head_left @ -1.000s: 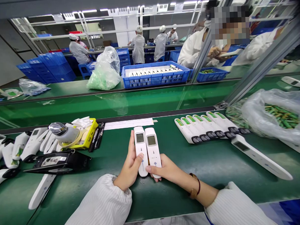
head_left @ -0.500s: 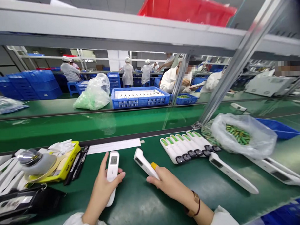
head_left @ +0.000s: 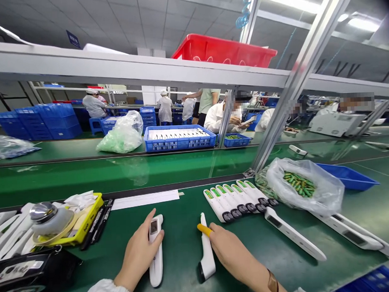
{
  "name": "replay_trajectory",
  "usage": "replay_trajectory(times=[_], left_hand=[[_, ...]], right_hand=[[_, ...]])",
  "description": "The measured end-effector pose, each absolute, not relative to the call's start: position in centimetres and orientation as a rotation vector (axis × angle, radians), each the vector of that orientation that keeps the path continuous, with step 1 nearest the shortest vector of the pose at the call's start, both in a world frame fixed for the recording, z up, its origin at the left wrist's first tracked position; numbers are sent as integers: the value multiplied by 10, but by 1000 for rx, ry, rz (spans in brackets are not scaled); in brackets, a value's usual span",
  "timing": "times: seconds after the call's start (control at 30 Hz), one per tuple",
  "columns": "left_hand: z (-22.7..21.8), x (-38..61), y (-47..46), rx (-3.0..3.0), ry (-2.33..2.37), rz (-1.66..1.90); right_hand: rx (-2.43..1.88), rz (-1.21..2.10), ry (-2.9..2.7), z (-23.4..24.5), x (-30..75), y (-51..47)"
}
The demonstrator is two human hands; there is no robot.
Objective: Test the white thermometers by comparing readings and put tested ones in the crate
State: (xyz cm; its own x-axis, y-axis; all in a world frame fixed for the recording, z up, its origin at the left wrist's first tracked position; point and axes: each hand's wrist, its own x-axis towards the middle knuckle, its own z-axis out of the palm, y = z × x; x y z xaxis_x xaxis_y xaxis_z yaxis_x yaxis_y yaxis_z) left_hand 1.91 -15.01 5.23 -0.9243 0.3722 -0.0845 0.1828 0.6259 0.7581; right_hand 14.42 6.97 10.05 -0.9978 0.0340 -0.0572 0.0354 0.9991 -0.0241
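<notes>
A first white thermometer [head_left: 156, 264] is held just in front of the paper strip [head_left: 143, 199], above or on the green counter [head_left: 181, 231]; which of these cannot be told. It is grasped by the left hand [head_left: 138, 250], whose thumb is laid on its face, while the other fingers are mostly hidden. By this hold the small screen is left uncovered, probably so that it can be read.

In front of the paper strip and to its right, a second thermometer [head_left: 207, 250] is grasped by the right hand [head_left: 232, 251]; its black-tipped end is turned away from the strip. A yellow cover [head_left: 204, 230] is worn on one finger, perhaps for better grip; the thumb cannot be seen clearly.

Right of the paper strip, a row of thermometers [head_left: 234, 198] is laid with green cells facing up, maybe for quick checking. Farther right, a bag of batteries [head_left: 330, 192] is placed. Left of the strip, marker pens [head_left: 97, 226] are kept beside a yellow tray [head_left: 91, 213], seemingly for easy reach.
</notes>
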Motion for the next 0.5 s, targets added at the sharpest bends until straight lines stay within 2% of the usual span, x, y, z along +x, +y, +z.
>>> replay_trajectory(times=[0.13,0.37,0.5], left_hand=[[59,24,-130,511,2411,1420],[54,35,-81,459,2308,1602],[49,48,-61,450,2289,1653]], right_hand=[[144,-268,3031,107,152,51],[170,-190,3077,97,152,41],[368,-161,3109,88,157,31]])
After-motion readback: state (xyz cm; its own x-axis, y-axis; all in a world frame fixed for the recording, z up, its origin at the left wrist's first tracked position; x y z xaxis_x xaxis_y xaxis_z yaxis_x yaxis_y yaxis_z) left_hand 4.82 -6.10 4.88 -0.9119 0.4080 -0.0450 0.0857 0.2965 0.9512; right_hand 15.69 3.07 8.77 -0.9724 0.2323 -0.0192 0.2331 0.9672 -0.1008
